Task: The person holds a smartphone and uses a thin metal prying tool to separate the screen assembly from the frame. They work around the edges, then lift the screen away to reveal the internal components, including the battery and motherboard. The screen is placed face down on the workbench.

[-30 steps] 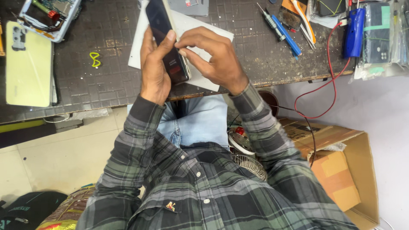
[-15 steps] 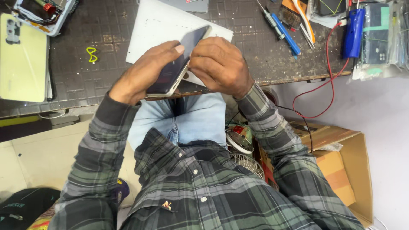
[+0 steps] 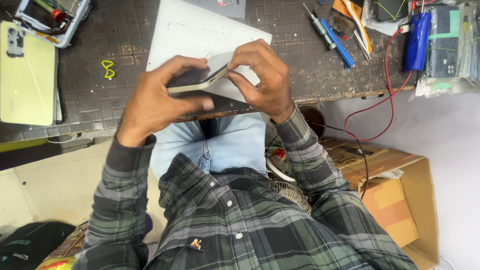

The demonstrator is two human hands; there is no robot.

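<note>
Far left of fingers: pale green phone back cover (image 3: 26,74) lying flat on dark work mat (image 3: 90,100); opened phone frame (image 3: 52,20) above it, well apart from both hands.
Left of fingers: small yellow loop (image 3: 107,69) on the mat, near the left knuckles but not touching.
Left hand (image 3: 160,102): wrapped over the smartphone (image 3: 200,78); fingers curled across the dark upper face, thumb pressed against the lower side; closed grip, no spread.
Smartphone position: held clear above the mat edge, tilted, pale edge facing the camera, spanning between both hands.
Under the fingers: white sheet (image 3: 190,35) on the mat, directly behind the phone, not in contact as far as visible.
Right hand (image 3: 262,82): fingertips bunched and pinching the right end of the phone; thumb at the edge seam. Cannot tell whether a nail sits in the seam.
Right of fingers: blue-handled screwdriver (image 3: 336,42), tweezers (image 3: 361,30) and blue tool with red cable (image 3: 417,35), all well apart from the right hand.
Below the fingers: cardboard box (image 3: 395,200) on the floor beside the knee.
Technique, judged: keep left grip firm along the long sides, avoiding pressure on the middle of the face.
Technique, judged: apply right fingertip force at the corner only, gently and evenly.
Risk, judged: twisting between the two grips likely to flex or crack the panel; slip over the mat edge likely to drop the phone.
</note>
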